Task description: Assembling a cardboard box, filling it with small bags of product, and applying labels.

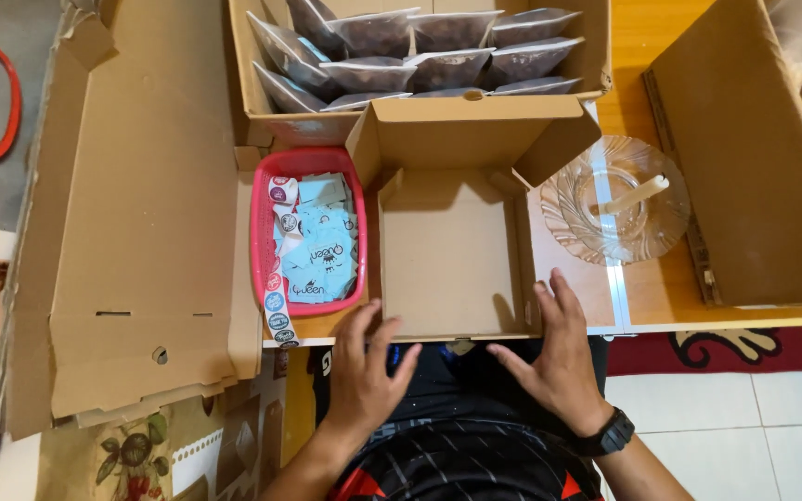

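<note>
Hands: I see my left hand [364, 371] and my right hand [557, 357] both with fingers spread and nothing gripped; they sit at the near edge of the small cardboard box [452, 250].
Left hand: its fingertips reach the front left corner of the box; I cannot tell if they press on it.
Right hand: its fingers lie along the front right wall of the box; a black wristwatch [612, 433] is on this wrist.
Box: it is open and has nothing inside, the lid flap stands up at the far side, and it rests on the table edge in front of me.
Left of box: a pink plastic basket [258, 232] holds light blue paper labels [322, 255]; a strip of round stickers [277, 311] hangs over its near rim.
Behind box: a large carton [596, 56] is filled with sealed clear pouches [420, 51] of dark contents.
Right of box: a clear glass dish [614, 199] with a white stick in it.
Far left: flat folded cardboard sheets [132, 213].
</note>
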